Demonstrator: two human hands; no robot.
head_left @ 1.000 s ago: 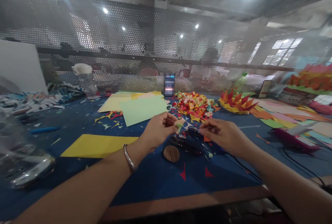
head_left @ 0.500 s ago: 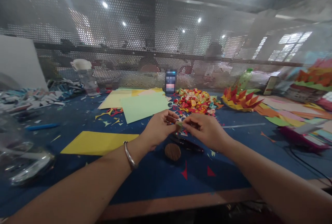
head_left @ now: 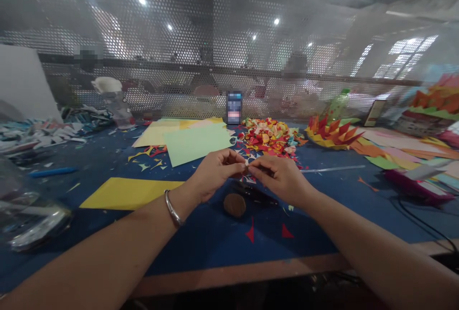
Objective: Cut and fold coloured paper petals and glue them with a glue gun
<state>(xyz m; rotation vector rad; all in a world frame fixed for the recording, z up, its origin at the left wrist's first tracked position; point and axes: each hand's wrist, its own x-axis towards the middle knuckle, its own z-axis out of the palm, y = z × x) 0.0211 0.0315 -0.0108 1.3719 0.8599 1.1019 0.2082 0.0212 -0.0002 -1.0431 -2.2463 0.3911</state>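
Observation:
My left hand [head_left: 218,171], with a silver bangle on its wrist, and my right hand [head_left: 278,176] meet fingertip to fingertip over the blue table. Both are closed in a pinch; what lies between the fingertips is too small and hidden to name. Just below them are a round brown wooden piece [head_left: 234,205] and a dark, slender tool [head_left: 260,197]. Behind the hands is a heap of small red, yellow and orange paper pieces [head_left: 272,133]. A pale green sheet [head_left: 197,142] lies beyond my left hand, and a yellow sheet [head_left: 125,193] is beside my left forearm.
A phone [head_left: 234,107] stands upright at the back by the perforated screen. Right of it are a spiky paper ring [head_left: 333,135], a green bottle [head_left: 339,104] and a magenta device [head_left: 416,188]. Clear plastic [head_left: 32,224] and a blue pen [head_left: 52,172] lie left.
The view has shifted slightly. The small greenish piece seen between my fingertips before is now hidden, and both hands remain together over the same spot.

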